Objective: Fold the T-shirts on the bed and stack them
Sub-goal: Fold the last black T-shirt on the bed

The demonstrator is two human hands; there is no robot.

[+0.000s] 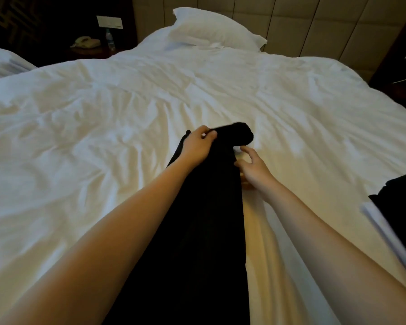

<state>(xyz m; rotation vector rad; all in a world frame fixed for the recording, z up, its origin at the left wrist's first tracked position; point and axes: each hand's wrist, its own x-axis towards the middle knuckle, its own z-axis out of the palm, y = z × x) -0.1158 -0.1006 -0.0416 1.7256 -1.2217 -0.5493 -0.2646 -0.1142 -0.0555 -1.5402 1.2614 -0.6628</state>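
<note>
A black T-shirt (197, 231) lies as a long narrow strip on the white bed (103, 113), running from the bottom edge up to the middle. My left hand (198, 144) pinches its far end, where the cloth is bunched and lifted. My right hand (253, 167) hovers at the strip's right edge with fingers spread, holding nothing. Another black garment (401, 202) lies at the right edge of the bed, next to a white folded piece (384, 233).
A white pillow (216, 29) lies at the head of the bed against a padded headboard (314, 24). A nightstand at the back left carries a phone (86, 42) and a water bottle (110, 39). Wrinkled duvet spreads left and right of the shirt.
</note>
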